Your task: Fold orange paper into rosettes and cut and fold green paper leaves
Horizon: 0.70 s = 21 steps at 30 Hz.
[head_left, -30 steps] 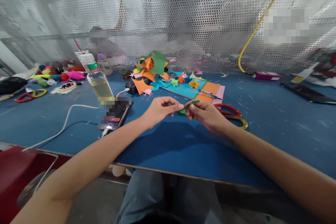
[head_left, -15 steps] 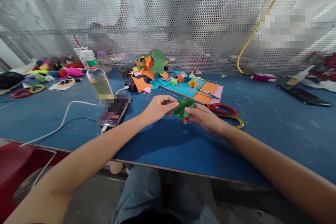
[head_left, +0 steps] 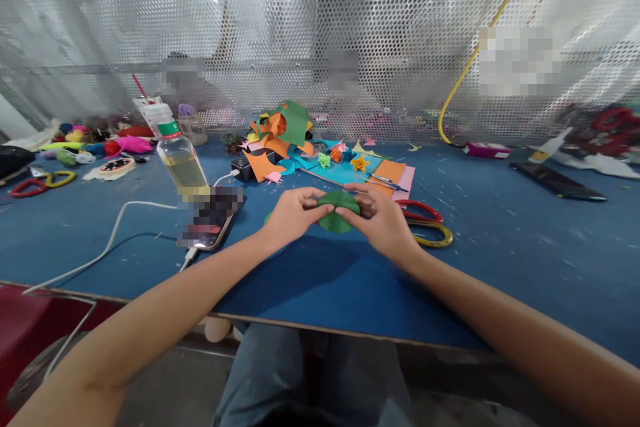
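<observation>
A round piece of green paper [head_left: 338, 219] is held above the blue table, with crease lines across it. My left hand [head_left: 295, 213] pinches its left side between thumb and fingers. At its right side my right hand [head_left: 380, 217] grips it the same way, both thumbs on the near face. Another bit of green [head_left: 267, 219] peeks out behind my left hand. Scissors with a red and a yellow handle [head_left: 431, 233] lie just right of my right hand, their blades hidden behind it.
Coloured paper sheets [head_left: 330, 172] with small folded paper flowers [head_left: 359, 162] and a pen [head_left: 387, 181] lie beyond my hands. Paper scraps [head_left: 263, 163] are heaped behind. On the left are a phone [head_left: 213, 217] on a white cable [head_left: 117, 233] and a bottle [head_left: 183, 167].
My right hand has shifted its hold, and both thumbs now meet near the middle of the green paper. The paper has turned to face me more. The view has shifted slightly.
</observation>
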{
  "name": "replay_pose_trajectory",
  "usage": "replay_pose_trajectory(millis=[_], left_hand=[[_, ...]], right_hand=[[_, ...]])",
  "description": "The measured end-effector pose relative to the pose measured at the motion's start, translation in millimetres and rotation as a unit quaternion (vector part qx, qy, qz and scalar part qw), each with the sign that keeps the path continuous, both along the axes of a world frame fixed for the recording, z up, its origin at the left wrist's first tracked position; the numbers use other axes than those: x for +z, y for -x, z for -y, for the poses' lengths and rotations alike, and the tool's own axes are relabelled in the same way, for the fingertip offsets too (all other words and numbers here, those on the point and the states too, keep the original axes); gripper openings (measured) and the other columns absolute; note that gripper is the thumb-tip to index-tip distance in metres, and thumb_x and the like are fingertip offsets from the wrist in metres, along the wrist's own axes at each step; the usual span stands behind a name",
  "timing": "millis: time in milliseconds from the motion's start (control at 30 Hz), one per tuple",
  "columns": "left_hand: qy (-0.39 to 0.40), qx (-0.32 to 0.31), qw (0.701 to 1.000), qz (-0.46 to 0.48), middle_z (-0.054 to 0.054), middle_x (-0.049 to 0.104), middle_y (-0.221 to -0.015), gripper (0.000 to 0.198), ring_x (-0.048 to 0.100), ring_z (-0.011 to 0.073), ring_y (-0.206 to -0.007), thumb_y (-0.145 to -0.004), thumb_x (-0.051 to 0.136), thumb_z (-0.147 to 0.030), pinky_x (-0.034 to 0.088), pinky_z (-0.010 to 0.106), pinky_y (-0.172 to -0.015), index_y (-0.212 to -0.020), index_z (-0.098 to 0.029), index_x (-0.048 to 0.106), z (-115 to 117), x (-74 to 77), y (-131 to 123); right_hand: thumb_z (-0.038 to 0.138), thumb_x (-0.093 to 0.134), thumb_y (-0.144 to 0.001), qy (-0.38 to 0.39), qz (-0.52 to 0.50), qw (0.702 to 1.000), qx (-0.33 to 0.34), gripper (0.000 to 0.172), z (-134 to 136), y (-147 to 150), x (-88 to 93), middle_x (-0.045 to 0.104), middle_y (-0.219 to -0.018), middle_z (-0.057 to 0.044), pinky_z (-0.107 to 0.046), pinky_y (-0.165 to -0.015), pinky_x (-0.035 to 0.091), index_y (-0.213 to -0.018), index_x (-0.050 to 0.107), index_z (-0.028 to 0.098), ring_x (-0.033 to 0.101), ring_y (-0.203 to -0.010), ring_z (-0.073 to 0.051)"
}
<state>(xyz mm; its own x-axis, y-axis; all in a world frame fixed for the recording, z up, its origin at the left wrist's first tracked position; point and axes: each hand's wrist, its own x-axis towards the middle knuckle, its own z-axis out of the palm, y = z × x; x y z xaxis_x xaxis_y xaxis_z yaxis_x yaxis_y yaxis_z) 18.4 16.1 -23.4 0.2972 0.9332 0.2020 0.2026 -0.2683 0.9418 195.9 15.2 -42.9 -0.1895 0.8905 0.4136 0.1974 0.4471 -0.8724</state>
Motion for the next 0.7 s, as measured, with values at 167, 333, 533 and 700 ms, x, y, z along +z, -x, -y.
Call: replay_pose_trajectory(millis=[167,333,533,700], left_hand=[[0.025,0.018,0.999,0.03,0.002,0.066,-0.067,0.022,0.06,0.0104,-0.058,-0.08,0.055,-0.032,0.05,0.022,-0.056,-0.09,-0.014,0.062,-0.3,3.7,-1.9],[0.021,0.036,0.999,0.03,0.003,0.066,-0.071,0.024,0.06,0.0105,-0.06,-0.08,0.053,-0.029,0.049,0.022,-0.056,-0.094,-0.012,0.062,0.6,4.0,-2.7],[-0.017,0.048,0.999,0.007,0.002,0.066,-0.066,0.024,0.057,0.0102,-0.054,-0.079,0.053,-0.029,0.045,0.022,-0.052,-0.093,-0.012,0.064,0.9,1.4,-2.5],[-0.069,0.066,0.995,-0.022,-0.001,0.061,-0.058,0.025,0.05,0.009,-0.047,-0.08,0.054,-0.029,0.038,0.021,-0.046,-0.098,-0.014,0.062,3.3,1.1,-1.5]], right_hand=[[0.031,0.062,-0.077,-0.092,0.069,0.992,-0.047,0.033,4.3,0.3,4.1,0.067,-0.084,-0.004,-0.032,-0.071,0.052,-0.108,0.056,0.021,0.065,-0.078,-0.019],[0.026,0.059,-0.079,-0.241,0.176,0.95,-0.09,0.027,6.9,-0.5,3.2,0.069,-0.093,-0.005,-0.033,-0.072,0.053,-0.106,0.059,0.023,0.065,-0.079,-0.019],[0.022,0.06,-0.078,-0.27,0.207,0.937,-0.082,0.016,7.2,-0.9,2.8,0.069,-0.083,-0.003,-0.031,-0.071,0.052,-0.094,0.062,0.021,0.064,-0.076,-0.018],[0.024,0.061,-0.079,-0.235,0.166,0.953,-0.095,0.019,6.1,-0.5,2.3,0.067,-0.077,-0.002,-0.027,-0.062,0.052,-0.097,0.057,0.02,0.064,-0.067,-0.016]])
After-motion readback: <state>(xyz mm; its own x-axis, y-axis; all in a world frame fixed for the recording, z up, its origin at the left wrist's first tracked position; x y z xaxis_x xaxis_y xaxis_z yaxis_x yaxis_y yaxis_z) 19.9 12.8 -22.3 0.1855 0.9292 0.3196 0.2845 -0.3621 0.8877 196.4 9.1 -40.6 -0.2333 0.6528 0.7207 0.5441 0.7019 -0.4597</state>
